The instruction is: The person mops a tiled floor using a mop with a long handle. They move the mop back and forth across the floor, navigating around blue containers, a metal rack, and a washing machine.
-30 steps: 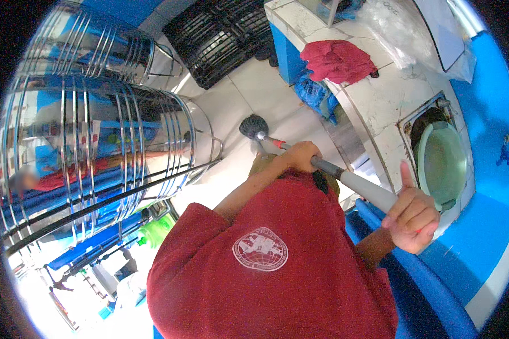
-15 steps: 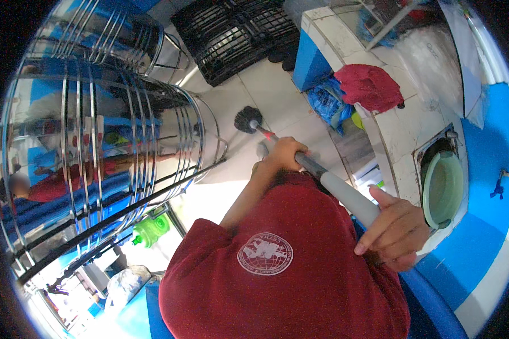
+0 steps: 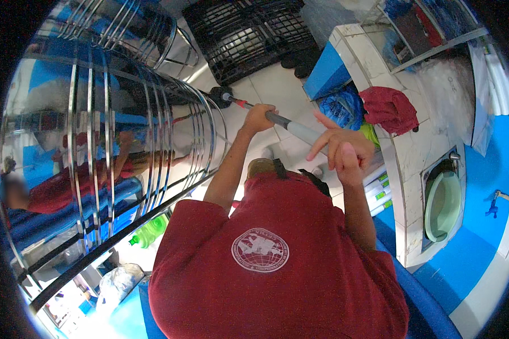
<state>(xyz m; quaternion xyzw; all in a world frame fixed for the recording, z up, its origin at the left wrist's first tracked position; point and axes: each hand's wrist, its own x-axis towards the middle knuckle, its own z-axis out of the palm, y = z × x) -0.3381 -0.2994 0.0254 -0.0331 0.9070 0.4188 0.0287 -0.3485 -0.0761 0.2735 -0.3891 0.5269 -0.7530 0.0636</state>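
Observation:
A long-handled brush [image 3: 305, 133] slants across the floor, its pole dark grey with a pale grey upper section. Its round dark head [image 3: 219, 97] is low by the foot of the shiny steel surface, with a red band just above it. My left hand [image 3: 259, 117] is closed round the dark lower part of the pole. Up at the pale end, my right hand [image 3: 345, 150] holds the pole loosely, some fingers curled and others stretched out. The very end of the handle is hidden behind that hand.
Left of me stands a large polished steel surface with metal bars [image 3: 99, 147]. A black plastic pallet [image 3: 249, 42] lies ahead. On the right, a tiled counter [image 3: 404, 164] bears a dark red cloth [image 3: 387, 108] and a pale green basin [image 3: 444, 206]; a blue plastic bag [image 3: 340, 108] is beside it.
The brush head has moved left and farther off, to the steel surface. Both hands have gone forward and left with the pole. The view has shifted slightly.

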